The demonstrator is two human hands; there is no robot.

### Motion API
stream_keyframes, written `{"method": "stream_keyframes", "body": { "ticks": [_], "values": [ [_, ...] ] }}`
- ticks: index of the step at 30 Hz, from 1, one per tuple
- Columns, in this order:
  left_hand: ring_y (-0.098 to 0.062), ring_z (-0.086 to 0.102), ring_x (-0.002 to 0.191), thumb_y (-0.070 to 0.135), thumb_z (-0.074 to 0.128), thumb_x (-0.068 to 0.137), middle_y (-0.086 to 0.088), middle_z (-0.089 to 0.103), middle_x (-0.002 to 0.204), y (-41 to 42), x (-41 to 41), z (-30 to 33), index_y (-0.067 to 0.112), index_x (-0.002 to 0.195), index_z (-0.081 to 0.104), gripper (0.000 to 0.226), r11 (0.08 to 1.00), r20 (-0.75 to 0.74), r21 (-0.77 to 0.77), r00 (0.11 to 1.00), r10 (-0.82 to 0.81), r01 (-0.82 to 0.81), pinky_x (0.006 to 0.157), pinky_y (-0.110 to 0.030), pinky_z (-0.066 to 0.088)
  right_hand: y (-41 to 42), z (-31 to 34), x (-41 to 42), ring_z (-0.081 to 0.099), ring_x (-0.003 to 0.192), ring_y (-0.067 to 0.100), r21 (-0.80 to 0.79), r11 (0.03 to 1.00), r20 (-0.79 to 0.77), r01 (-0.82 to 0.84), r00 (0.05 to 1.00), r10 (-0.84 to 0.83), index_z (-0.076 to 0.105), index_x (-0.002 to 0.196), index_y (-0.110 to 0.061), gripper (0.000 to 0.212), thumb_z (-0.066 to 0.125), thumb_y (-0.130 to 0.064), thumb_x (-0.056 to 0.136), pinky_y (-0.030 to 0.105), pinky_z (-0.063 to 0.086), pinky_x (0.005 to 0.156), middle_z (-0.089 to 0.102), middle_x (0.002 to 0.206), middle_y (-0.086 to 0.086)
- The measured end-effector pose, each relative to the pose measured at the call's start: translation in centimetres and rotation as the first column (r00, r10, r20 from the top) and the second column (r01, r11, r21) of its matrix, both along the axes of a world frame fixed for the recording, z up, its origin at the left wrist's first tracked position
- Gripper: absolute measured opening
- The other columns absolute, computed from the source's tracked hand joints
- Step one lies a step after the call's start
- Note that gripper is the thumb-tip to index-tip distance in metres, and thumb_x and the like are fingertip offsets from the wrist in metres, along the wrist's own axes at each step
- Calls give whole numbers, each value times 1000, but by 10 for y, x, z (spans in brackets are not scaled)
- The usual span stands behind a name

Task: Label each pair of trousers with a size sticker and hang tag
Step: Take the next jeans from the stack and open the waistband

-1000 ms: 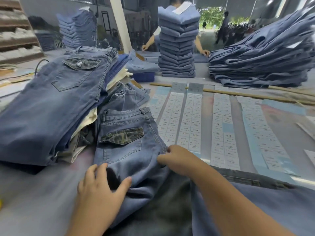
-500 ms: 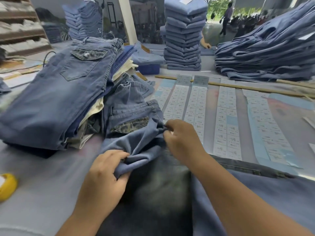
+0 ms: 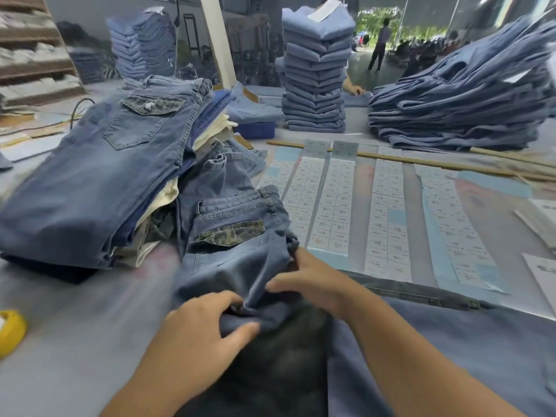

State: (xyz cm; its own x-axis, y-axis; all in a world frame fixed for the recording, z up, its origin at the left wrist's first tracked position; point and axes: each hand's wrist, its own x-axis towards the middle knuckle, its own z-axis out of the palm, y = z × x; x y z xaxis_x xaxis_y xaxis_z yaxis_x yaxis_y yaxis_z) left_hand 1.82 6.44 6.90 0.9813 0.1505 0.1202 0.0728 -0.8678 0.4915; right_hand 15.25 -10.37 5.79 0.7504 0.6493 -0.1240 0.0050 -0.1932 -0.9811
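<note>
Denim trousers lie near the table's middle, right of a tall jeans pile and left of the sticker sheets. Soft, limp and fairly heavy, they should gather best by a bunched fold or waistband. Left hand curls its fingers round a fold; right hand pinches the cloth's right edge.

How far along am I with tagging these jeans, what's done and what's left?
Done: hard to confirm; neat folded stacks stand at the back, but no tags are readable. In hand: your left hand and right hand grip the pair of jeans in front of you; no sticker shows on it. Left: the loose pile beside it, with sticker sheets mostly full.
</note>
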Motion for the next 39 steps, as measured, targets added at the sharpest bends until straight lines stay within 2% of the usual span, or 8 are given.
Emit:
{"method": "stream_keyframes", "body": {
  "ticks": [9, 13, 18, 22, 27, 32, 37, 39],
  "values": [
    [-26, 53, 96, 59, 59, 81, 3, 48, 94, 10, 44, -25, 27, 91, 50, 34, 950, -56, 47, 948, 312, -310, 83, -43, 48, -6, 25, -1, 50, 50, 4, -288, 871, 473, 398, 850, -232, 60, 64, -12, 19, 68, -29, 68, 20, 35, 44, 54, 50, -7],
    [-28, 56, 69, 38, 58, 88, -2, 56, 67, 30, 59, -28, 18, 65, 53, 32, 908, -28, -167, 923, 385, -384, 65, -39, 47, -16, 28, 4, 56, 78, 20, -740, 634, 251, 224, 967, -50, 58, 87, -15, 24, 73, -23, 71, 26, 47, 67, 62, 89, 6],
    [-34, 62, 103, 62, 52, 87, -15, 69, 111, 65, 87, -40, 12, 100, 66, 53, 858, -305, 49, 810, 501, -512, 83, -36, 48, -7, 44, 28, 67, 72, 18, -383, 900, -173, 207, 941, -290, 63, 88, -14, 56, 84, -57, 58, 27, 55, 52, 69, 83, 3],
    [-31, 64, 90, 56, 67, 78, -12, 72, 97, 66, 98, -37, 14, 76, 61, 42, 883, -335, 9, 831, 444, -468, 65, -31, 40, 21, 23, 41, 56, 72, 17, -539, 781, 56, 315, 939, -340, 59, 94, -16, 34, 71, -45, 80, 28, 45, 58, 60, 91, 4],
    [-35, 55, 80, 23, 55, 88, -16, 66, 98, 63, 107, -8, 20, 76, 42, 18, 867, 6, 154, 878, 478, -473, 67, -35, 37, 36, 17, 57, 57, 81, 24, -416, 846, 351, 332, 917, -187, 57, 76, -24, 22, 57, -2, 76, 24, 38, 55, 58, 76, -3],
    [-48, 57, 63, 8, 60, 92, -27, 58, 77, 62, 124, 14, 6, 93, 43, 17, 899, 636, 12, 697, 330, -437, 53, -36, 30, 59, 22, 73, 58, 117, 22, -57, 915, 574, 399, 763, -297, 54, 138, -22, 55, 55, -5, 86, 39, 47, 100, 63, 129, 1],
    [-47, 54, 112, 26, 58, 93, -25, 54, 124, 82, 134, -18, 6, 118, 50, 34, 828, -103, 265, 839, 534, -495, 85, -51, 46, 66, -7, 78, 45, 119, 33, -627, 596, 614, 501, 789, -17, 35, 137, -15, 50, 56, -24, 93, 45, 41, 95, 45, 131, 11],
    [-50, 51, 110, 19, 65, 85, -28, 52, 122, 70, 127, -21, 0, 121, 52, 43, 831, -3, 278, 865, 502, -482, 87, -56, 44, 61, -11, 70, 39, 123, 34, -667, 513, 649, 540, 760, 43, 28, 143, -10, 59, 53, -34, 95, 46, 35, 98, 39, 137, 12]
  ]
}}
